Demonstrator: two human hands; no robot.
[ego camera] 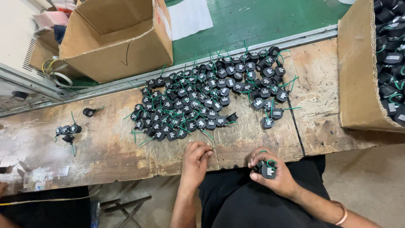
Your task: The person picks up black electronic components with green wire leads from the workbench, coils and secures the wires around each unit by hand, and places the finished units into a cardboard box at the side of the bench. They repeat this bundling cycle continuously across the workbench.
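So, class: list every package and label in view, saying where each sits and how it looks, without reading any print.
Open brown cardboard box: top left, empty.
Brown cardboard box: right edge, filled with black parts.
Small pale labels: on the black parts heaped mid-bench.
Pink packets: top-left corner.

My two bare forearms, no sleeves reaching the wrists, a thin copper-coloured bangle [341,212] on my right wrist, black trousers [244,202] over my lap

The scene is evenly and softly lit from overhead, without hard shadows. Faint glare is seen on the worn wooden worktop [105,143]. Edges are bowed by wide-angle distortion, and focus is kept sharp throughout.
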